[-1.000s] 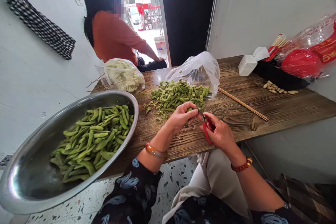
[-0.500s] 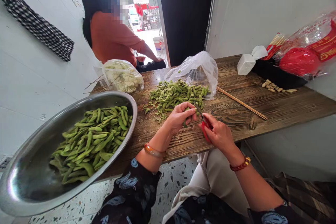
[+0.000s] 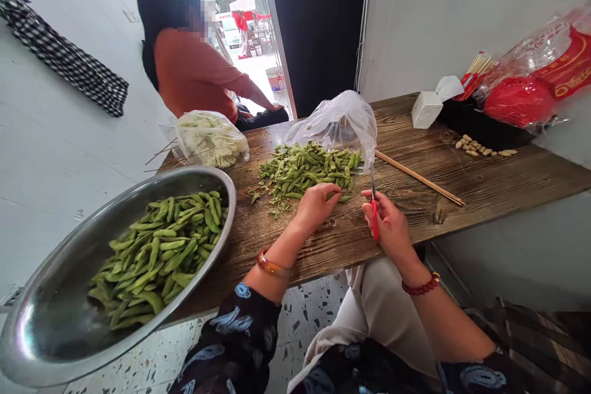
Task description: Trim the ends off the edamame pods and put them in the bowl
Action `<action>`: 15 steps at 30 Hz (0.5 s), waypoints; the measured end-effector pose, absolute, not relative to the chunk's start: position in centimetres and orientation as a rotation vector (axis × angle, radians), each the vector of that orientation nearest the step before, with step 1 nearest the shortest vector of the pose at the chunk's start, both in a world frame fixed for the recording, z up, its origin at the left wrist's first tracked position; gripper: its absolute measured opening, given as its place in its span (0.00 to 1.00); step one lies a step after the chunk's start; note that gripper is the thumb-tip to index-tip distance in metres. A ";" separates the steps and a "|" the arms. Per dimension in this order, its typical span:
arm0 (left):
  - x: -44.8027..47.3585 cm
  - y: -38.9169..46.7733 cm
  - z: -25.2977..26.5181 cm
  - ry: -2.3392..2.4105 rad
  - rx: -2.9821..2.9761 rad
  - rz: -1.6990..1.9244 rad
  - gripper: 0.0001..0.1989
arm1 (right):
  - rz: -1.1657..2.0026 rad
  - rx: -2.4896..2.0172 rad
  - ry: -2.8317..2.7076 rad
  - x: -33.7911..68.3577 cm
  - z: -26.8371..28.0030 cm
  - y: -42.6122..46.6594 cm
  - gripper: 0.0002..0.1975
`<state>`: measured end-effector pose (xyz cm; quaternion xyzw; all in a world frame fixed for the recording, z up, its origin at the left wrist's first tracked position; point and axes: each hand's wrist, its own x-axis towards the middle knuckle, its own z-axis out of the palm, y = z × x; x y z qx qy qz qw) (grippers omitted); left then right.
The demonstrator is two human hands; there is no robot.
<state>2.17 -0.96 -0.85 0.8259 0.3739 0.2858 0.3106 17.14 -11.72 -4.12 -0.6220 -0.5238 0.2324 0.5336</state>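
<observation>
My left hand (image 3: 318, 206) is at the near edge of a pile of edamame pods (image 3: 309, 166), its fingers pinched on a pod (image 3: 345, 199) whose end pokes out by the fingertips. To its right, my right hand (image 3: 390, 225) holds red-handled scissors (image 3: 374, 209). Their blades point away from me and look closed together. Small green trimmings (image 3: 277, 206) lie beside the pile. A large metal basin (image 3: 231, 197) at the left holds many more pods (image 3: 161, 252); its near side reaches past the table edge.
Behind the pile lies a clear plastic bag (image 3: 341, 117); another bag (image 3: 212, 135) holds pale florets. Skewers (image 3: 420, 178), peanuts (image 3: 484, 148), a tissue pack (image 3: 427, 109) and a black tray (image 3: 480, 123) are on the wooden table (image 3: 406, 221). A person (image 3: 194, 74) sits beyond the table.
My hands have moved apart. The left has shifted forward to the pile, while the right has drawn away with the scissors, now turned upright. The view has shifted slightly.
</observation>
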 end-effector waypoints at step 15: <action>2.1 -0.6 -1.1 1.150 2.321 0.662 0.09 | 0.571 -1.516 -1.291 17.0 -3.5 -11.5 0.23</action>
